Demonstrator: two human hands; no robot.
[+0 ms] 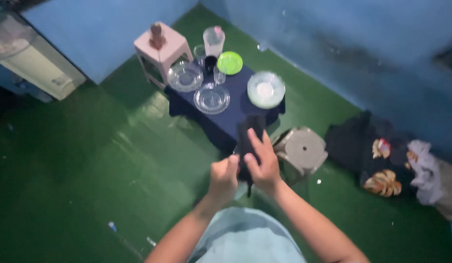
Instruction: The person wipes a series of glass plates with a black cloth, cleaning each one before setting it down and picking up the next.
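Both my hands hold a dark cloth (249,139) in front of me, above the green floor. My left hand (224,178) is closed on the cloth's lower edge, and my right hand (262,163) wraps around its side with fingers laid over it. Beyond the cloth stands a low table (226,122) under a dark blue cover, carrying two clear glass plates (212,98), a stack of pale plates (266,89), a green plate (230,62), glasses (219,75) and a clear jug (214,41).
A pink plastic stool (162,48) with a small brown object stands behind the table by the blue wall. A grey stool (302,148) sits right of my hands. A heap of dark and patterned clothes (381,160) lies at the right wall. A white appliance (36,58) stands far left.
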